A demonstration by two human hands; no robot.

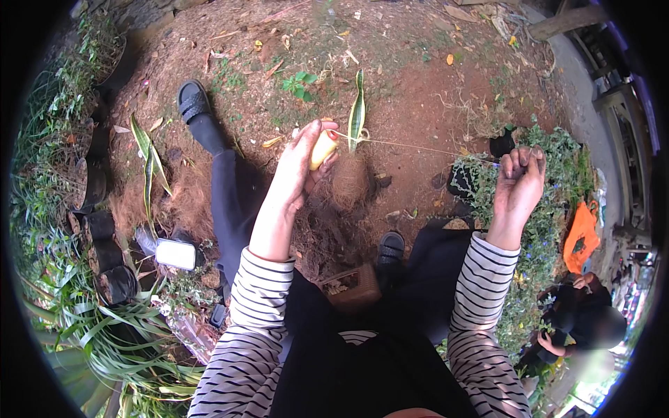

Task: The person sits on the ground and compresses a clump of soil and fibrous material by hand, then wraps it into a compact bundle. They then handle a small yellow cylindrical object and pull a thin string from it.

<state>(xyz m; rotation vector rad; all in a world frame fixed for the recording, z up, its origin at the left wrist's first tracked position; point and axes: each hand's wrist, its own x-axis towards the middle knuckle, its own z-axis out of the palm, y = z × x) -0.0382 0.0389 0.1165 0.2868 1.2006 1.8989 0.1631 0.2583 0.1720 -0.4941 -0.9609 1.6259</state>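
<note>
My left hand [308, 151] grips a yellow spool of thread [324, 149] with a red end. From it a thin thread [413, 146] runs nearly straight to my right hand [519, 175], raised at the right with its fingers closed on the thread. Below the thread, on the ground, stands a ball wrapped in brown fibre [350, 180]. A variegated snake plant leaf [357, 112] rises from its top. Near the leaf's base, pale loops of thread are visible. Loose dark fibre [324, 235] lies just in front of me.
A brown plastic basket [360, 287] is between my legs. To the left lie another snake plant [149, 162], a heap of fibre [185, 196] and a white rectangular object [176, 254]. Potted plants line both sides. An orange bag [580, 237] and another person [580, 313] are at the right.
</note>
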